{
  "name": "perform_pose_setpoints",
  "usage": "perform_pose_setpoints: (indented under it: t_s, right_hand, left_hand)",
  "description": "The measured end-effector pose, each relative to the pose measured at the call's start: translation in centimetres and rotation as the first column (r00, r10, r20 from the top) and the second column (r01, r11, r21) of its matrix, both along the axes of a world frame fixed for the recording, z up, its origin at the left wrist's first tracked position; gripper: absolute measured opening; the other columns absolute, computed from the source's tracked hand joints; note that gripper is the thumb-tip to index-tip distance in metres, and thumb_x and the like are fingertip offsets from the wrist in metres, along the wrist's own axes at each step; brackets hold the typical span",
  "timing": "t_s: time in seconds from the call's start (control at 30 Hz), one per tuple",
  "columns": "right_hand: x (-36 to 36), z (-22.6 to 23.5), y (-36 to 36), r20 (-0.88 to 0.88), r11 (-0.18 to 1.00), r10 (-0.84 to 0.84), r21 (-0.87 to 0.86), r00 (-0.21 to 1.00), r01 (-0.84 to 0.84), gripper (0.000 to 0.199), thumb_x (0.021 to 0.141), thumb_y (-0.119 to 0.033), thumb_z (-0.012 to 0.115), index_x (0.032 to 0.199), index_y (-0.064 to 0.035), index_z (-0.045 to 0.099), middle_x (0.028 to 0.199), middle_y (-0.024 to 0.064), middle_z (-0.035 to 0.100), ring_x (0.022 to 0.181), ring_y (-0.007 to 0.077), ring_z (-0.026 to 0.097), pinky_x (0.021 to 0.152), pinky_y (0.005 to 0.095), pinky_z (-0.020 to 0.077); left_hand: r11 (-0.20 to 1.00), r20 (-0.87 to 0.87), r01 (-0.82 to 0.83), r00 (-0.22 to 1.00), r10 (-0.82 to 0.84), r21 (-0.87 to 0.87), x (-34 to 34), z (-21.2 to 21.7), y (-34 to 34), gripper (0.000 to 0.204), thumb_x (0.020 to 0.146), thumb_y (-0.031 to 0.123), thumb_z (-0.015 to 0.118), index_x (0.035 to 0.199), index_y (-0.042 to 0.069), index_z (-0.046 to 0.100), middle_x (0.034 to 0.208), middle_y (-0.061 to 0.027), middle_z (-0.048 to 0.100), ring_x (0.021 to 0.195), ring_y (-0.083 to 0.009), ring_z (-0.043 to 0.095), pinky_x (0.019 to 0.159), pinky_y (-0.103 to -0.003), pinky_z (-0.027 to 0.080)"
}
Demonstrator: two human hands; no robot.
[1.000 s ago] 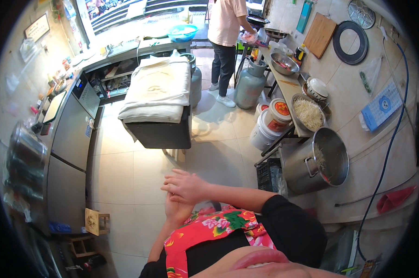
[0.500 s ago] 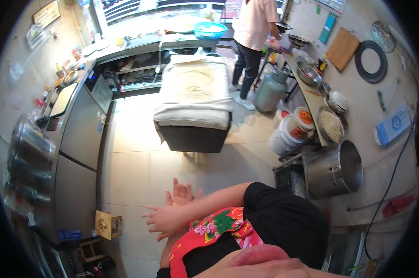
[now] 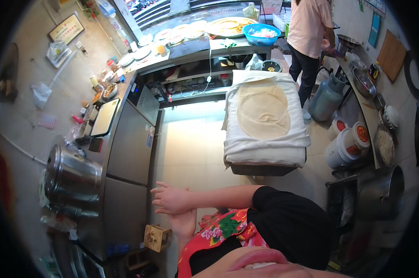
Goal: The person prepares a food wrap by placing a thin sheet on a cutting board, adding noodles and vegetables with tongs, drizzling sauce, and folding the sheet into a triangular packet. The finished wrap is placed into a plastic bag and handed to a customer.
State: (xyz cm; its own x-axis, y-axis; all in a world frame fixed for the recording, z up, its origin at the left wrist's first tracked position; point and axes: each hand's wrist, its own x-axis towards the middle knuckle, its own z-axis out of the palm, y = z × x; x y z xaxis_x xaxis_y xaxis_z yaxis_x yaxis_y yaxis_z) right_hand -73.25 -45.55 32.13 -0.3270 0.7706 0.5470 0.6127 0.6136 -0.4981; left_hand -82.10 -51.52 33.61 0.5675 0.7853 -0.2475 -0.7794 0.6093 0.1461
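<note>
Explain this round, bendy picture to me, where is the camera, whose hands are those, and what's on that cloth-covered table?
The camera sits on a person's head and looks down, and its wide lens curves straight edges. Both hands belong to the wearer. The right hand lies across the left hand, pressed together in front of a flowered apron. Neither holds anything. Ahead stands a table draped in white cloth with a thin round sheet of dough spread on it. To the left is a steel counter with a large metal urn. To the right are white buckets and a big pot. Another person works at the far counter.
</note>
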Motion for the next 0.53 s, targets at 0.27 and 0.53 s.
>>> perform_pose_setpoints:
  t_s: [0.27,0.53]
  right_hand:
    - [7.7,-1.5,7.7,0.075,0.995,-0.083,-0.049,0.994,0.087,0.055,0.091,-0.037,0.060,0.130,0.0016,0.055,0.132,0.0187,0.056,0.139,0.0323,0.039,0.121,0.0517,0.0165]
    - [11.4,-1.2,20.5,0.146,0.986,-0.145,-0.057,0.979,0.155,0.072,0.090,-0.041,0.063,0.146,-0.0012,0.040,0.159,0.0208,0.024,0.148,0.0335,0.024,0.121,0.0510,0.0163]
  left_hand:
    - [0.968,0.170,0.239,0.960,-0.222,-0.082,3.8,-1.3,15.4,0.060,0.105,0.049,0.031,0.155,0.016,0.027,0.161,-0.0119,0.026,0.150,-0.0270,0.018,0.122,-0.048,0.013]
    - [0.859,0.217,0.292,0.887,-0.408,0.420,11.4,-4.2,35.4,0.058,0.105,0.044,0.033,0.154,0.013,0.029,0.153,-0.0056,0.041,0.144,-0.0213,0.033,0.122,-0.047,0.015]
